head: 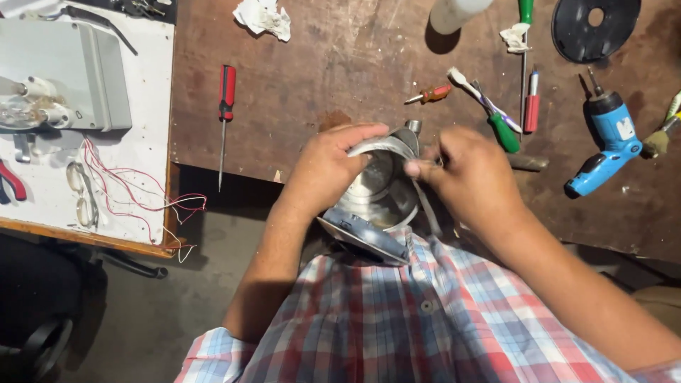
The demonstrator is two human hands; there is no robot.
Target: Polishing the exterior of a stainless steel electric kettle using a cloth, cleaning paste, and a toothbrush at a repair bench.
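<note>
A shiny steel electric kettle body (379,191) lies tilted against my checked shirt, its open mouth facing up and its grey lid (362,236) hanging at the near side. My left hand (326,170) grips the kettle's rim from the left, fingers curled over a grey band along the top edge. My right hand (468,174) pinches that thin grey strip (425,202) at the right of the rim; the strip trails down toward my shirt.
On the brown workbench (340,64) lie a red-handled screwdriver (225,99), a small orange screwdriver (429,94), a green-handled one (504,131), a blue cordless drill (606,142), a black disc (594,27) and crumpled paper (264,18). A white board (142,163) with wires sits left.
</note>
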